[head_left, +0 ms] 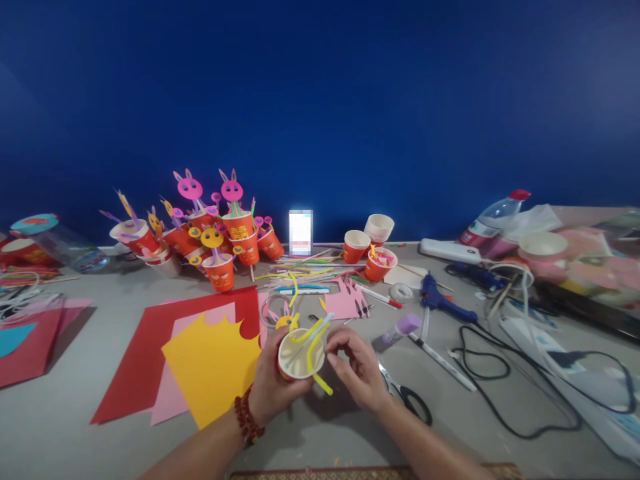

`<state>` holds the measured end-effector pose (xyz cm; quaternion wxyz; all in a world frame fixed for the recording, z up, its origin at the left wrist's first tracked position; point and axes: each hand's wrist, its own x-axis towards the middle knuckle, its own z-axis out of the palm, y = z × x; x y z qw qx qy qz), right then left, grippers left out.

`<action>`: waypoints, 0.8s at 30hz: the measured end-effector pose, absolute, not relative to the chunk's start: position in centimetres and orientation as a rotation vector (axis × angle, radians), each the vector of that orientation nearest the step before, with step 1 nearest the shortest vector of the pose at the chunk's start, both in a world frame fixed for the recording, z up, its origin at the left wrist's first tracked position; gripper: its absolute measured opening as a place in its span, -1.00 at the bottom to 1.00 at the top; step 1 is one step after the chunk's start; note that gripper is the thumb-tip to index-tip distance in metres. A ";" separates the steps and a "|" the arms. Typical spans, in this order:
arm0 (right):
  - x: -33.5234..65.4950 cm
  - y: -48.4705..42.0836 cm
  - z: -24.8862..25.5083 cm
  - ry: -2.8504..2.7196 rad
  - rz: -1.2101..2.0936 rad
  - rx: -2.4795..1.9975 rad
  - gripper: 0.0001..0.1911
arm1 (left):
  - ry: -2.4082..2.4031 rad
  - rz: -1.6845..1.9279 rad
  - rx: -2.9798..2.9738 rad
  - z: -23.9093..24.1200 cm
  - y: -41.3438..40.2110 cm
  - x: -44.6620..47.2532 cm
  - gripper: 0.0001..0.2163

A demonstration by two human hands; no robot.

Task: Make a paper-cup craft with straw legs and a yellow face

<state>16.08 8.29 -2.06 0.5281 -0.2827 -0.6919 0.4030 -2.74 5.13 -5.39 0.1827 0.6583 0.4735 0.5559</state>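
My left hand point(273, 383) is wrapped round a red paper cup point(287, 371), whose white inside faces up at me. Bent yellow straws point(314, 348) and a clear straw point(313, 337) stand in the cup. One yellow piece point(323, 385) sticks out past the near side of the rim. Just right of the cup is my right hand point(357, 367), its thumb and fingers curled together; anything between them is too small to make out. A small yellow paper face point(285, 323) shows behind the cup.
Yellow card point(213, 363) lies on red card point(133, 370) at left. Cups with rabbit figures point(219, 273) stand at the back. Scissors point(413, 400), a glue stick point(397, 332), a marker point(443, 362) and a blue glue gun point(445, 300) with its black cord lie to the right.
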 end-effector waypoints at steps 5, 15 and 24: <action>16.1 8.5 -2.2 -1.654 0.957 -0.722 -0.92 | 1.338 1.562 1.875 -5.5 5.2 -2.8 -0.36; 17.2 10.2 -1.6 -1.773 1.099 -0.696 -0.78 | 1.349 1.548 2.016 -5.6 4.8 -3.4 -0.28; 18.7 8.3 1.5 -2.148 1.170 -0.708 -0.14 | 1.265 1.498 1.892 -3.7 3.7 -3.2 -0.26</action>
